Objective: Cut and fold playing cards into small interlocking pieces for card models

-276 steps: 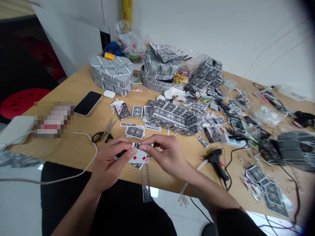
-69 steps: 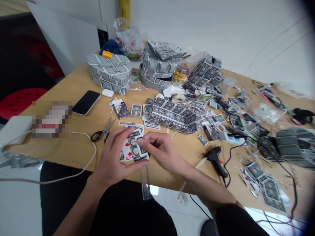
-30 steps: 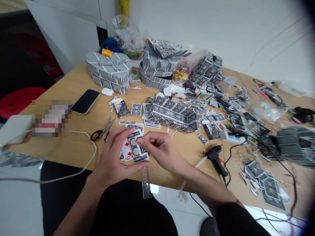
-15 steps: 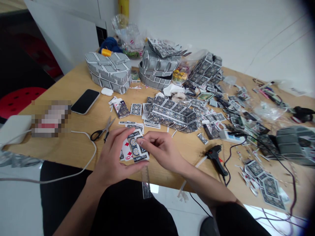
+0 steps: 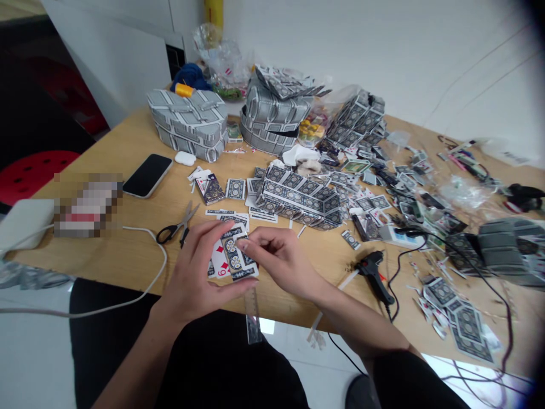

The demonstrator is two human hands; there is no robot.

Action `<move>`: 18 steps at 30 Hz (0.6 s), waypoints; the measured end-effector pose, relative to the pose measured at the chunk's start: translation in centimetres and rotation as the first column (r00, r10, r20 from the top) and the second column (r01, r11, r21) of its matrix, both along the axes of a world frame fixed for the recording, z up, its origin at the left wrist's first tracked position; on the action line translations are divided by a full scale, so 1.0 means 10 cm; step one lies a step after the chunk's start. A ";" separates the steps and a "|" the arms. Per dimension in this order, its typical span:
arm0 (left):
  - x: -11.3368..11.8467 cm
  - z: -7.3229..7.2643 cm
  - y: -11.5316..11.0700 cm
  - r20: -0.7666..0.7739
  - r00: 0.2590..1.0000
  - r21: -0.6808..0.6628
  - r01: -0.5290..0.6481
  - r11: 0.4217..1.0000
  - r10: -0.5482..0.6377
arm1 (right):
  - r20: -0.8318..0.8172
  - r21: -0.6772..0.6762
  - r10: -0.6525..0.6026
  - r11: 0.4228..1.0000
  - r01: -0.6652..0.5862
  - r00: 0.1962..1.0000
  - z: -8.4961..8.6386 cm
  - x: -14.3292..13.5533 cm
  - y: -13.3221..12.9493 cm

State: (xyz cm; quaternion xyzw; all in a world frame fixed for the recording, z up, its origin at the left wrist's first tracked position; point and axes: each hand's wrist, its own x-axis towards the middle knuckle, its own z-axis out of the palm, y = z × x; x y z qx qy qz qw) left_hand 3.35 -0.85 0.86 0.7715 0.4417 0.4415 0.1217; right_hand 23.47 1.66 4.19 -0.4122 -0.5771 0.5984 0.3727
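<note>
Worktable point(image 5: 106, 250), card-strewn, beneath and beyond two hands.
Grey lidded box point(image 5: 191, 122), well beyond left hand point(image 5: 191, 272); open card-clad box point(image 5: 298, 199), standing in the way directly beyond right hand point(image 5: 281, 261); black glue gun point(image 5: 377, 278), right of right hand; phone point(image 5: 148, 176), beyond and left of left hand; clear ruler point(image 5: 252, 324), near side of both, overhanging the edge; scissors point(image 5: 183, 223), part-hidden by left hand. Patterned cards point(image 5: 233, 255), over a red diamond card point(image 5: 219, 260), between the hands: left grips opposite ends with forefinger and thumb, right pinches the right side.

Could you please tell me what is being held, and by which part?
Playing cards: left hand around their far and near edges, right hand at their right edge.
</note>
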 end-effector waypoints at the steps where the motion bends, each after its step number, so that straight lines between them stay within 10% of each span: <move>1: 0.00 -0.01 0.00 0.015 1.000 -0.009 0.010 1.000 -0.010 | -0.005 0.001 -0.003 1.000 0.003 1.000 0.00 0.00 0.00; 5: 0.04 -0.10 -0.01 0.294 0.955 -0.101 0.077 0.992 -0.044 | -0.038 0.027 -0.050 0.998 0.051 0.998 0.02 -0.01 0.03; 10: 0.19 -0.13 -0.06 0.749 0.656 -0.295 0.199 0.934 0.097 | -0.102 0.046 -0.148 0.987 0.154 0.984 0.03 -0.01 0.02; 18: 0.35 -0.02 -0.13 0.816 0.514 -0.430 0.232 0.873 0.265 | -0.104 0.223 -0.179 0.955 0.198 0.978 -0.02 -0.07 -0.06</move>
